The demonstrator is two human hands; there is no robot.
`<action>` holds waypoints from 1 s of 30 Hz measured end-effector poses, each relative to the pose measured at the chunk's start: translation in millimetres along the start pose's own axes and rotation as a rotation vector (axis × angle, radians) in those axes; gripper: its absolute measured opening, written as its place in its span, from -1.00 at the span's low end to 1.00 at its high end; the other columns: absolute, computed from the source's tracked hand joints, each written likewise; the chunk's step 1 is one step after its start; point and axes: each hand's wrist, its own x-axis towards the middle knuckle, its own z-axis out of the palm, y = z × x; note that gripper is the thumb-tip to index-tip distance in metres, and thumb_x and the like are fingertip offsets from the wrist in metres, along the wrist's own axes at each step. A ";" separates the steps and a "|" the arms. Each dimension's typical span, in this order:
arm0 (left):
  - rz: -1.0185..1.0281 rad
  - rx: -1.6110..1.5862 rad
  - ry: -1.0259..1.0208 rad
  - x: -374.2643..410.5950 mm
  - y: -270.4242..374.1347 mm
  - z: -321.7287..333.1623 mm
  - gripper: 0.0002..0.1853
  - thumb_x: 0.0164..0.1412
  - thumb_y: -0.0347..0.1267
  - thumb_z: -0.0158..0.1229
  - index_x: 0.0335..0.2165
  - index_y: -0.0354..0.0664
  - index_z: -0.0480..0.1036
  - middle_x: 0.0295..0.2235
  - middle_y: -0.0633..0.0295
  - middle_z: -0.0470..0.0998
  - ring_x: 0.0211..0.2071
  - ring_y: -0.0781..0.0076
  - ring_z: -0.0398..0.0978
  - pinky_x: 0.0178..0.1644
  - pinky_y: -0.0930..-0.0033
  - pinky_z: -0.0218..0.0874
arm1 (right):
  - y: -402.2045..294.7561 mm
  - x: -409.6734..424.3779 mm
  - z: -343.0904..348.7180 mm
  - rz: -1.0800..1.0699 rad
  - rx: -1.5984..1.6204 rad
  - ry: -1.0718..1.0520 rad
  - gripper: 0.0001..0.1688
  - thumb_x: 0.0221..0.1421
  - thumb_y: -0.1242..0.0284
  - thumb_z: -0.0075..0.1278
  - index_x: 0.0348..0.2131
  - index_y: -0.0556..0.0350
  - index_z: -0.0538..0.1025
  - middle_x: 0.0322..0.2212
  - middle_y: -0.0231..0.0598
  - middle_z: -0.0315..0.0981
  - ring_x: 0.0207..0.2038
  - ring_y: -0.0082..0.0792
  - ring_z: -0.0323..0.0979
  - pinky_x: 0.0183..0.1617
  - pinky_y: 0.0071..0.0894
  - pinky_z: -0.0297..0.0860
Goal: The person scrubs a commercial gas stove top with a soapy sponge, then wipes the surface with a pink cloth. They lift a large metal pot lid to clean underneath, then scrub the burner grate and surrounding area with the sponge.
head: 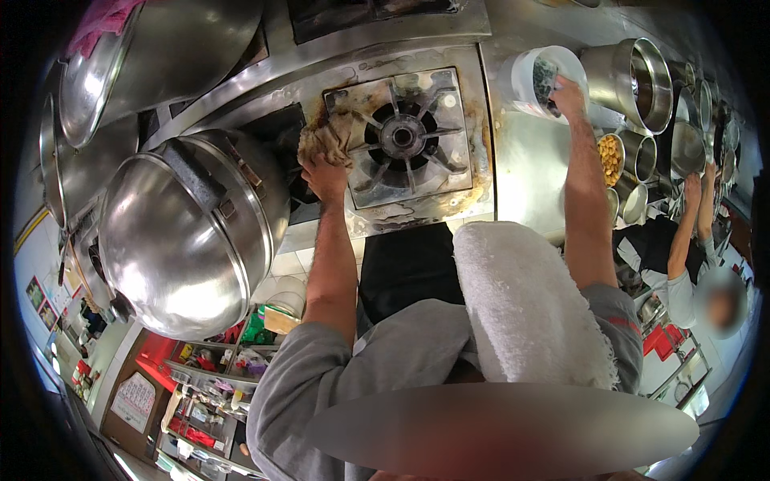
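Observation:
My left hand (pixel 325 177) grips a crumpled brown rag (pixel 325 139) at the left edge of the gas burner. The burner (pixel 402 138) has a round head and radiating metal pot-support arms, on a square plate with brown stains around it. My right hand (pixel 568 97) reaches into the mouth of a white plastic bucket (pixel 525 81) on the steel counter. Dark green stuff (pixel 545 78) shows inside the bucket, too unclear to name. My right fingertips are partly hidden, so whether they hold anything does not show.
A large domed steel pot (pixel 174 246) stands close at my left. Steel pots (pixel 625 84) and a container of yellow-orange pieces (pixel 609 159) line the right counter. Another person (pixel 668 252) works at far right. Shelves (pixel 210 385) hold goods at lower left.

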 end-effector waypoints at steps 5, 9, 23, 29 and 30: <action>0.108 -0.085 -0.242 -18.5 -39.0 31.1 -0.56 -0.11 -0.21 0.13 -0.24 -0.22 0.36 -0.20 -0.02 0.41 -0.07 -0.05 0.25 -0.02 0.00 0.06 | -12.0 -5.6 1.2 -0.292 -0.637 0.073 -0.73 -0.17 0.38 -0.03 -0.40 0.14 0.52 -0.30 -0.04 0.41 -0.05 -0.12 0.23 0.03 -0.16 0.17; -0.084 -0.103 -0.239 -48.7 -26.6 9.5 -0.71 -0.08 -0.22 0.09 -0.37 -0.16 0.42 -0.19 0.01 0.40 -0.16 0.00 0.28 -0.06 0.01 0.03 | 4.0 -7.0 1.9 -0.114 -0.004 0.166 -0.69 -0.20 0.40 0.00 -0.37 0.18 0.49 -0.26 -0.06 0.39 -0.23 -0.03 0.36 -0.09 -0.21 0.27; -0.139 -0.090 0.252 -64.4 -27.8 56.0 -0.85 0.10 -0.31 -0.02 -0.33 -0.09 0.33 -0.35 0.08 0.23 -0.29 0.02 0.22 -0.27 0.06 0.07 | -20.5 20.1 -6.5 0.201 0.327 -0.495 -0.84 -0.15 0.64 -0.22 -0.49 0.14 0.40 -0.66 -0.28 0.28 -0.68 -0.52 0.22 -0.72 -0.50 0.10; 0.016 -0.168 0.069 -78.4 -32.6 24.6 -0.65 0.08 -0.38 -0.06 -0.10 -0.14 0.24 -0.09 0.01 0.18 -0.09 0.00 0.15 -0.08 0.01 -0.01 | -12.7 -6.3 -14.2 0.088 0.237 0.137 -0.55 -0.29 0.33 0.05 -0.33 0.26 0.47 -0.47 0.02 0.47 -0.40 -0.05 0.43 -0.28 -0.23 0.31; 0.074 -0.226 0.075 -85.0 -31.6 21.2 -0.63 0.09 -0.38 -0.07 -0.08 -0.17 0.24 -0.05 -0.01 0.16 -0.06 -0.01 0.13 -0.05 0.00 -0.03 | -14.2 -10.1 -17.8 0.147 0.192 0.273 -0.55 -0.27 0.34 0.04 -0.31 0.25 0.45 -0.44 0.05 0.45 -0.34 -0.02 0.41 -0.24 -0.20 0.30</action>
